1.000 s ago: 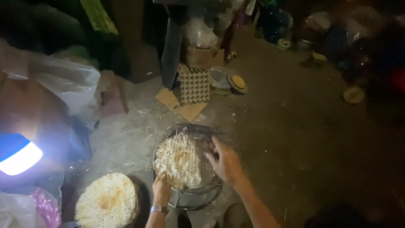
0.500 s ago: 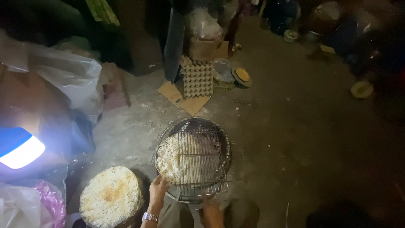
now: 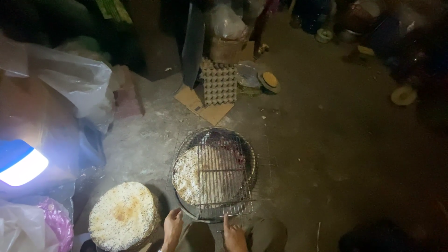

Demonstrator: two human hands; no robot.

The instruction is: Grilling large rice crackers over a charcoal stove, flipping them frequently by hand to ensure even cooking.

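Both hands sit at six o'clock of the wire grill rack (image 3: 212, 175): left hand (image 3: 172, 227) spread, right hand (image 3: 233, 233) spread, holding nothing. A round rice cracker (image 3: 200, 175) lies clamped under the rack over the brazier (image 3: 247, 149). Toasting appears under way; embers are hard to make out.

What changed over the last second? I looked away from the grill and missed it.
The right hand left the top of the round flatbread and came back to the near edge of the wire rack. A wire grid now lies over the flatbread. The left hand stayed at the near left rim. The stack of flatbreads and the egg tray did not move.
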